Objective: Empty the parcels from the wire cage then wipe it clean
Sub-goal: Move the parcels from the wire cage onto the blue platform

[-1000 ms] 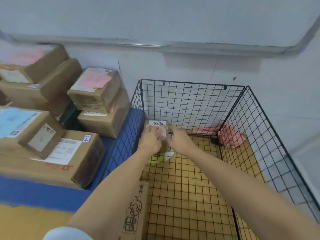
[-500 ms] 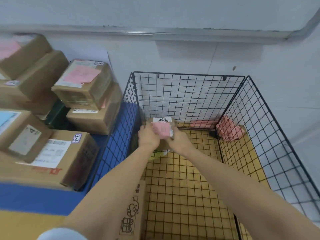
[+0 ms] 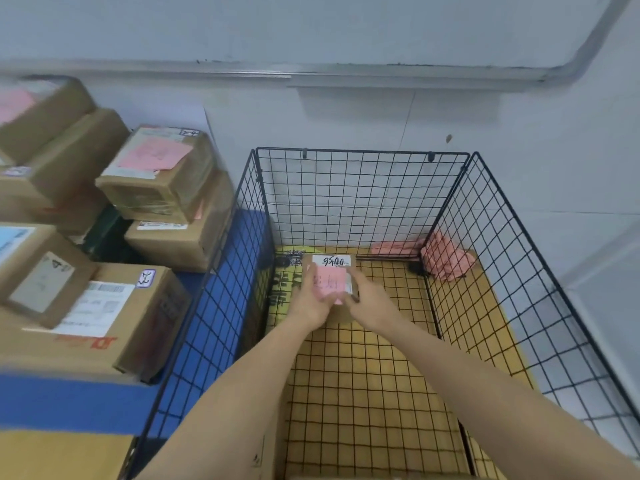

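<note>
Head view: a small cardboard parcel (image 3: 332, 284) with a white tag and pink label sits inside the black wire cage (image 3: 360, 188), toward its far left. Both hands grip it, the left hand (image 3: 311, 301) and right hand (image 3: 369, 301) closed on opposite sides. A pink cloth (image 3: 446, 256) lies at the far right corner. Stacked boxes (image 3: 104, 265) stand left, outside the cage.

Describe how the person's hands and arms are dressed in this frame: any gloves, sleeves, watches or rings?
Both forearms are bare up to the frame edge; no sleeve shows here. The left hand and the right hand wear no gloves. No watch, wristband or bracelet shows on either wrist. No ring is evident, though the fingers are too blurred to be sure.
</note>
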`<move>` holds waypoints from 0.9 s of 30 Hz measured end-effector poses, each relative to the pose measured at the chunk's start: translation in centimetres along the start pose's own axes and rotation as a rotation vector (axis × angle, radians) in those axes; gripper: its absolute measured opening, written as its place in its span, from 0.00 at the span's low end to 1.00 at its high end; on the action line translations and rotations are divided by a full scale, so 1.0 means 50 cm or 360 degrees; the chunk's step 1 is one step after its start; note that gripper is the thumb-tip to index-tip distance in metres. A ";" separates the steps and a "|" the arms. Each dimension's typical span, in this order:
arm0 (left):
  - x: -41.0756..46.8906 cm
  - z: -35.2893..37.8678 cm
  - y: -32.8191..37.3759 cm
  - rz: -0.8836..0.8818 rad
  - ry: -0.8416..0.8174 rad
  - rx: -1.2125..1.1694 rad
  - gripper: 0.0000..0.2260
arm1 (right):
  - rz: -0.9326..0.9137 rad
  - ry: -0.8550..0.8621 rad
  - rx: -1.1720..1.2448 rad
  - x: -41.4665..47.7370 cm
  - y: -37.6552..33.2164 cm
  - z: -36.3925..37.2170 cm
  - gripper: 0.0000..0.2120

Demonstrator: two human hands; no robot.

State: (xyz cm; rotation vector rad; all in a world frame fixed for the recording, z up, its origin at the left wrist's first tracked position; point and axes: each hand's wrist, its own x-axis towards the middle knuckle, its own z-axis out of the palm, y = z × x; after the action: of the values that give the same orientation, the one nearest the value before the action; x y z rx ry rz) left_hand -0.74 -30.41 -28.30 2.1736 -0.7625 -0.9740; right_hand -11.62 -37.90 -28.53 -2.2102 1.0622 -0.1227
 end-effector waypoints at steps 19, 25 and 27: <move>-0.218 -0.193 0.175 0.0291 0.0251 0.0123 0.32 | -0.0175 0.0528 -0.0085 -0.168 -0.162 -0.209 0.32; -0.319 -0.270 0.216 0.0527 0.0205 0.0145 0.32 | -0.0226 0.0670 -0.0039 -0.261 -0.246 -0.253 0.33; -0.349 -0.295 0.216 0.0584 0.0203 0.0154 0.32 | -0.0219 0.0698 -0.0048 -0.292 -0.283 -0.257 0.32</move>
State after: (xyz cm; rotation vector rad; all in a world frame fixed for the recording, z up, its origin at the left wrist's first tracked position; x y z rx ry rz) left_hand -1.45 -20.37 -5.13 2.0529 -1.1157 -0.6171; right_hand -16.54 -27.94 -7.21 -2.3411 1.1393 -0.6822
